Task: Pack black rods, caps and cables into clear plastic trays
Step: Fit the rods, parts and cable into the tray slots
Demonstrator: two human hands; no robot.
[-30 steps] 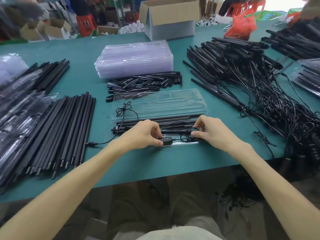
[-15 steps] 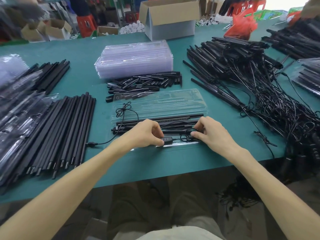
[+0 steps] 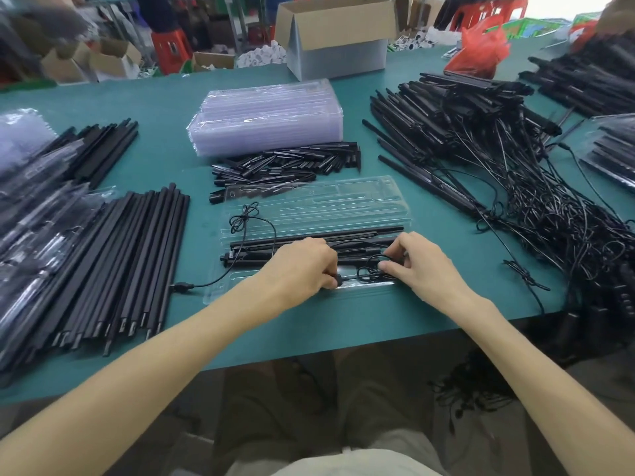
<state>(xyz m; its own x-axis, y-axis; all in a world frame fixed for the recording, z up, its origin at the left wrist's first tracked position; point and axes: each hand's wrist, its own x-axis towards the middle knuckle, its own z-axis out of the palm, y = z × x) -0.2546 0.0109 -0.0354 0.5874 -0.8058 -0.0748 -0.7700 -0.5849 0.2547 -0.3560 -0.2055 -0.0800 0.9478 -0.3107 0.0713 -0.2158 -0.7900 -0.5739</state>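
Cable plug (image 3: 180, 287) lies on table (image 3: 343, 324) at 8 o'clock of clear tray (image 3: 309, 204). L hand (image 3: 302, 266), fingers curled tight, pinches inline block (image 3: 340, 281) at tray's 6 o'clock edge. R hand (image 3: 426, 269), at its 3 o'clock, pinches cable coil (image 3: 367, 274) w/ thumb + curled fingers. Black rods (image 3: 251, 254) lie in tray.

Soft even light, faint shadows; sheen on the far stack of clear trays (image 3: 268, 118); far-left corner blurred, edges bowed.

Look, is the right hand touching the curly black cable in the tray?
Touching. The head view shows the right hand pinching the coiled cable between thumb and fingers, over the clear tray.
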